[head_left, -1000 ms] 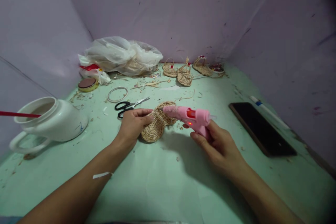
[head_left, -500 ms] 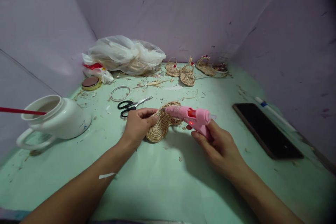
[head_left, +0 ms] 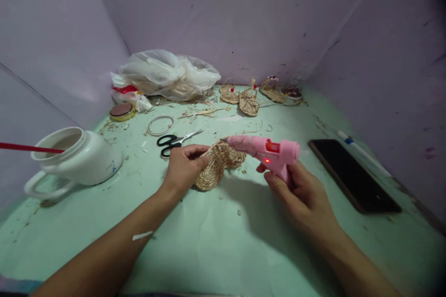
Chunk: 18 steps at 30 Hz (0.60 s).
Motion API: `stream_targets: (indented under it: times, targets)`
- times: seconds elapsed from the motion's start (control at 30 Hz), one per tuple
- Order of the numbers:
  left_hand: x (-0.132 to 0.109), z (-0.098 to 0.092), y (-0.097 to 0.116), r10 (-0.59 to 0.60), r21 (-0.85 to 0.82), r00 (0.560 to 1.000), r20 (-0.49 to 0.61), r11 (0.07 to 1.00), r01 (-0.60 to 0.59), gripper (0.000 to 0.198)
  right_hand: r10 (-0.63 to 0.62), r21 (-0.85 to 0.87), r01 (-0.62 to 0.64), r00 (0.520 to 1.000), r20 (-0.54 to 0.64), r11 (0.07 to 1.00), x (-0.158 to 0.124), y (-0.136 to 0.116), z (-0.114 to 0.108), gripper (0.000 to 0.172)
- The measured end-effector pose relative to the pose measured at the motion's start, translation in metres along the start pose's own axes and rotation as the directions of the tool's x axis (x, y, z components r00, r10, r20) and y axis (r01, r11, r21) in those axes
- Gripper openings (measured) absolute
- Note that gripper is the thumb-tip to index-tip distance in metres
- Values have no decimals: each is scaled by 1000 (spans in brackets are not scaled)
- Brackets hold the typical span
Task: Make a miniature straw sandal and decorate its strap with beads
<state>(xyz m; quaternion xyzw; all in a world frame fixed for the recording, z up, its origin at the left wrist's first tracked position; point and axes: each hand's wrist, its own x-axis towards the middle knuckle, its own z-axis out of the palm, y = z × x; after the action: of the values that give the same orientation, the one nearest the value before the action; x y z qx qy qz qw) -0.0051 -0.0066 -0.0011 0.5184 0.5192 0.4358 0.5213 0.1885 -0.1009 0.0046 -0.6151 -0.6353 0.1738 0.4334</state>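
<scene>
Lilac walls boxed round a mint-green bench (head_left: 216, 241), littered with straw scraps. Woven sole (head_left: 219, 167): tan braided straw, peanut-shaped outline, coiled rows, lying about centre of bench with far end lifted slightly. Left hand (head_left: 184, 167) on its left edge, fingers curled together over the rim, thumb side tucked against it, gripping the sole and propping it up. Right hand (head_left: 306, 192) wrapped closed round the handle of a pink glue gun (head_left: 268, 151), red light lit on the body, nozzle pointing left and sitting at the sole's far end; whether the tip touches the straw, cannot tell.

Black-handled scissors (head_left: 174, 139) just behind left hand. White jug (head_left: 76, 155) tipped on its side at left, red stick (head_left: 28, 148) across its mouth. Thin ring (head_left: 160, 125) and round tin (head_left: 121, 111) further back. Crumpled plastic bag (head_left: 170, 74) against back wall, small finished straw sandals (head_left: 249, 100) beside it. Dark phone (head_left: 351, 174) flat at right, white pen (head_left: 362, 153) past it near the wall
</scene>
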Motion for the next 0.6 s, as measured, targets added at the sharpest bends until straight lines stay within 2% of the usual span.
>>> stream_targets:
  times: [0.1,0.3,0.6]
  targets:
    - [-1,0,5,29,58,1000,-6,998,-28,19,-10,13,10,1000,-18,1000,3,-2,-6,10]
    - [0,6,11,88,153,996,20,984,-90,10,-2,-55,5,999,47,998,3,4,-6,14]
    - [5,10,11,214,466,976,-31,867,-176,14,16,-53,-11,995,94,999,3,6,-7,14]
